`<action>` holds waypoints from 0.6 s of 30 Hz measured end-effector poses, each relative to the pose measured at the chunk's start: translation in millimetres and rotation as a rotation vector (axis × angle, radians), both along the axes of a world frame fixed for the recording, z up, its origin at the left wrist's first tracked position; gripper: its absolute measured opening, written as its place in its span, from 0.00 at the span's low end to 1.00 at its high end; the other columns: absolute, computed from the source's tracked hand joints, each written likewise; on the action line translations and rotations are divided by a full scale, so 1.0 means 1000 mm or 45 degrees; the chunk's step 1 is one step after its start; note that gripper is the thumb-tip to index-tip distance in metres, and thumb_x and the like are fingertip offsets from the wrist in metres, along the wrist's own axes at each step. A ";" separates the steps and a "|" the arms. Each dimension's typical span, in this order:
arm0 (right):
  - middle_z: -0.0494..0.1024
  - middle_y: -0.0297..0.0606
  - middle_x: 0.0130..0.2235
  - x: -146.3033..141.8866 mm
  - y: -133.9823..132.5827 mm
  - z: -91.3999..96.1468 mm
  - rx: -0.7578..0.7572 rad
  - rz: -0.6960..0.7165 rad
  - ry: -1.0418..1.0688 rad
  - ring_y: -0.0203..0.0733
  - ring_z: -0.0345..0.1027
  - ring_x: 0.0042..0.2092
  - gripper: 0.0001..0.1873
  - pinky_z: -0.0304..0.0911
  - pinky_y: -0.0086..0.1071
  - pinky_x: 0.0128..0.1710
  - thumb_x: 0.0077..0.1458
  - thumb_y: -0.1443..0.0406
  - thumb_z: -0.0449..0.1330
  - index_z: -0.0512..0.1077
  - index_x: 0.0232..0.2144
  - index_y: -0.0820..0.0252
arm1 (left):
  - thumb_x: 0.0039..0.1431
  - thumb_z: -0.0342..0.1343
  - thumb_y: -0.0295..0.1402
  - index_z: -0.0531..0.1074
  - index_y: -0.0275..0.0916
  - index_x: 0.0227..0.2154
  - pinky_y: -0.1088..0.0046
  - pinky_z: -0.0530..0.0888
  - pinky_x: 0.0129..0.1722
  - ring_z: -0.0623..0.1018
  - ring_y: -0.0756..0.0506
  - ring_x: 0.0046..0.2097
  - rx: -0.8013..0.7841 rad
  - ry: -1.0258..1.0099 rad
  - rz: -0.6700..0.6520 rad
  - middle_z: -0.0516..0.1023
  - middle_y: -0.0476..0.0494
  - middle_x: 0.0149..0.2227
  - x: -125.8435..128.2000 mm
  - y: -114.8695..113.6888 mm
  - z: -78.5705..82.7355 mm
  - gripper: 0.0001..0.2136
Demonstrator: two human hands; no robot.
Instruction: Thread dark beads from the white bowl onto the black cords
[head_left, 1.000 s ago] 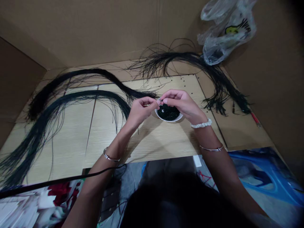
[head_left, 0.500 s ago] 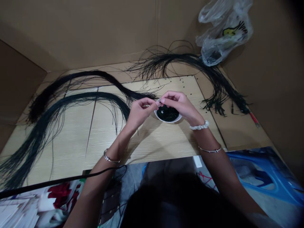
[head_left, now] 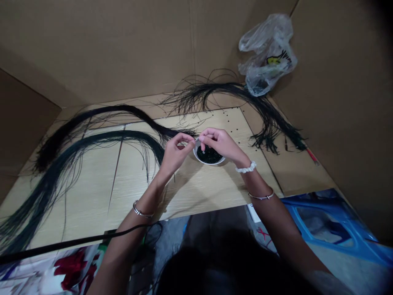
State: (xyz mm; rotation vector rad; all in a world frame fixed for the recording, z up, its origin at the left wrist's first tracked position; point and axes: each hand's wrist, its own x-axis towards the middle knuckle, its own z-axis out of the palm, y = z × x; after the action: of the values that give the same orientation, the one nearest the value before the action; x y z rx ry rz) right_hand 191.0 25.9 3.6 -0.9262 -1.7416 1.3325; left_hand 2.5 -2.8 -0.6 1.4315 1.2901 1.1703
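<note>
A small white bowl (head_left: 207, 160) of dark beads sits on the pale wooden board (head_left: 196, 188). Just above its left rim my left hand (head_left: 173, 152) pinches thumb and fingers together; a thin black cord seems to run from them, too fine to be sure. My right hand (head_left: 220, 143) hovers over the bowl with its fingertips pinched toward the left hand's, on something too small to name. The two hands' fingertips nearly touch. A long bundle of black cords (head_left: 92, 143) sweeps from the left up to the hands.
Another black cord bundle (head_left: 258, 106) arcs across the back right, ending at a clear plastic bag (head_left: 267, 53). Brown cardboard walls (head_left: 123, 49) enclose the board. A black cable (head_left: 76, 241) crosses the near left. A blue plastic object (head_left: 325, 225) lies at lower right.
The view has tilted, so everything sits lower and further left in frame. Both hands stay pinched together over the bowl with little relative motion.
</note>
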 end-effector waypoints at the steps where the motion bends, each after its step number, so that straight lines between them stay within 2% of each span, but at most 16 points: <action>1: 0.77 0.34 0.28 0.000 0.000 -0.001 -0.002 -0.007 -0.001 0.31 0.68 0.32 0.14 0.60 0.28 0.38 0.63 0.57 0.59 0.72 0.36 0.65 | 0.55 0.63 0.38 0.76 0.37 0.34 0.79 0.60 0.21 0.64 0.56 0.23 -0.014 -0.013 -0.006 0.78 0.47 0.35 0.000 0.000 0.000 0.10; 7: 0.76 0.33 0.26 0.001 0.003 -0.003 -0.047 -0.071 0.008 0.31 0.67 0.30 0.15 0.60 0.27 0.35 0.62 0.56 0.59 0.71 0.36 0.64 | 0.52 0.56 0.31 0.75 0.37 0.36 0.78 0.60 0.18 0.66 0.56 0.20 -0.116 -0.168 -0.069 0.78 0.46 0.37 -0.001 0.001 -0.002 0.08; 9: 0.76 0.33 0.26 0.002 0.005 -0.004 -0.068 -0.076 0.018 0.31 0.67 0.29 0.15 0.60 0.27 0.35 0.61 0.56 0.60 0.71 0.36 0.64 | 0.56 0.55 0.34 0.75 0.36 0.35 0.79 0.58 0.18 0.67 0.55 0.21 -0.150 -0.214 -0.098 0.79 0.44 0.37 -0.002 0.001 -0.001 0.08; 12: 0.75 0.33 0.25 0.003 0.006 -0.005 -0.080 -0.070 0.042 0.31 0.67 0.28 0.15 0.60 0.27 0.34 0.61 0.56 0.60 0.71 0.35 0.64 | 0.62 0.51 0.40 0.76 0.36 0.37 0.78 0.56 0.17 0.72 0.53 0.22 -0.180 -0.223 -0.155 0.80 0.42 0.38 -0.005 0.002 0.001 0.14; 15: 0.75 0.33 0.25 0.005 0.009 -0.006 -0.074 -0.083 0.049 0.30 0.66 0.28 0.14 0.58 0.26 0.32 0.60 0.56 0.60 0.71 0.35 0.64 | 0.65 0.46 0.43 0.76 0.35 0.40 0.77 0.63 0.20 0.77 0.49 0.25 -0.201 -0.215 -0.240 0.81 0.40 0.38 -0.011 0.006 0.002 0.18; 18: 0.76 0.34 0.26 0.008 0.012 -0.007 -0.060 -0.103 0.034 0.30 0.64 0.27 0.15 0.56 0.26 0.30 0.60 0.55 0.60 0.71 0.35 0.64 | 0.65 0.47 0.43 0.76 0.34 0.41 0.75 0.68 0.23 0.79 0.47 0.28 -0.214 -0.207 -0.289 0.82 0.39 0.37 -0.016 0.009 0.001 0.19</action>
State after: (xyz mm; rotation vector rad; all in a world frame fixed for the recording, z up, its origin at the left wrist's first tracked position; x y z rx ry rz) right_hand 198.6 37.4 -3.4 -0.9903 -1.6417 1.3321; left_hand -13.8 6.4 0.5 1.2943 1.0571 0.9807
